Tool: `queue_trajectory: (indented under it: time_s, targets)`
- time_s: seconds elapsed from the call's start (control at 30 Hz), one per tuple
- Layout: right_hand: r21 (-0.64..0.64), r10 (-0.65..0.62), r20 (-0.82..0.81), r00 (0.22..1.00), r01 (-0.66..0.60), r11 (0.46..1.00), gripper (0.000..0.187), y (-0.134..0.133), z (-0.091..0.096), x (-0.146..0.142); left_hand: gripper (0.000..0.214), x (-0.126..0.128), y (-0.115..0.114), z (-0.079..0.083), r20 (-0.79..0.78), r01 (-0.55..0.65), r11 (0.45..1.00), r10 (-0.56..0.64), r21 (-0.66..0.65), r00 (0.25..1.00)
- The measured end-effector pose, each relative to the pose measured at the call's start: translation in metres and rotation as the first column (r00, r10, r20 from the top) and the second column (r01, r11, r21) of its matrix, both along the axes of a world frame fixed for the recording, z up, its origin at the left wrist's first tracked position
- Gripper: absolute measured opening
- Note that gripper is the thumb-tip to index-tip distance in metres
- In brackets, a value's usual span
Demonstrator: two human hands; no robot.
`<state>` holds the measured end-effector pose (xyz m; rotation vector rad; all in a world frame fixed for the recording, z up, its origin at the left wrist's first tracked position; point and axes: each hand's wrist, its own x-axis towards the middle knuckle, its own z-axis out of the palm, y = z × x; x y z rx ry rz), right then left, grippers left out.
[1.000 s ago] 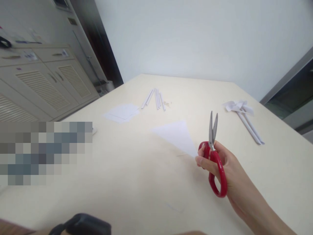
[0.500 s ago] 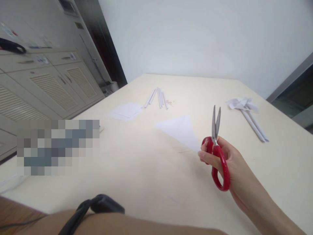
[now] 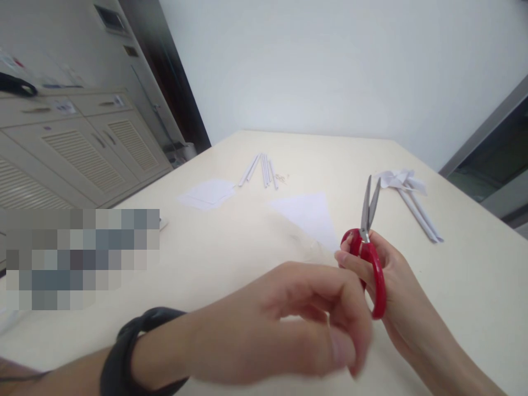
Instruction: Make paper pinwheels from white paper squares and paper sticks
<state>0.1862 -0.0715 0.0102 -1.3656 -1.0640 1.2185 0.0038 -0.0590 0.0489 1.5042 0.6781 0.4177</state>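
One pale table [image 3: 214,242]: ground for paper-handling step, as judged; next move likely calls for steadying white sheet [image 3: 309,212]. Sheet: at table's middle, corner meeting right fingertips [image 3: 340,257]. Left hand [image 3: 268,335]: fingers curled, thumb beside forefinger; cannot tell whether clasping anything. Right hand [image 3: 396,275]: fingers clamped around red scissors [image 3: 365,234], blades slightly parted.
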Motion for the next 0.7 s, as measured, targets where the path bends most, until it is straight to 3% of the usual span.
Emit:
queue_trajectory:
  time_s: [0.07,0.1,0.13,0.23,0.43,0.7]
  targets:
    - [0.052,-0.032,0.011,0.999,0.032,0.998,0.020,0.001,0.000,0.001,0.021,0.005,0.009,-0.013,0.051,0.018,0.990,-0.011,-0.137,0.999]
    - [0.060,-0.028,0.013,1.000,0.028,0.998,0.020,0.002,0.000,0.001,0.021,0.007,0.014,-0.021,0.066,-0.034,0.978,0.049,-0.207,0.997]
    - [0.058,-0.017,0.010,1.000,0.017,0.998,0.021,0.002,0.001,0.000,0.017,0.008,0.019,-0.030,0.062,-0.105,0.970,0.122,-0.221,0.991]
    - [-0.008,0.055,-0.023,0.998,-0.055,0.998,0.022,0.003,0.003,-0.003,0.015,0.009,0.026,-0.048,0.034,-0.124,0.965,0.136,-0.230,0.990]
    - [-0.068,0.188,-0.085,0.978,-0.194,0.979,0.028,0.002,0.004,-0.009,0.029,0.011,0.022,-0.048,-0.055,-0.179,0.968,0.172,-0.178,0.984]
    - [-0.056,0.209,-0.077,0.975,-0.213,0.975,0.028,0.001,0.004,-0.012,0.026,0.007,0.020,-0.056,-0.013,-0.261,0.965,0.261,-0.031,0.965]
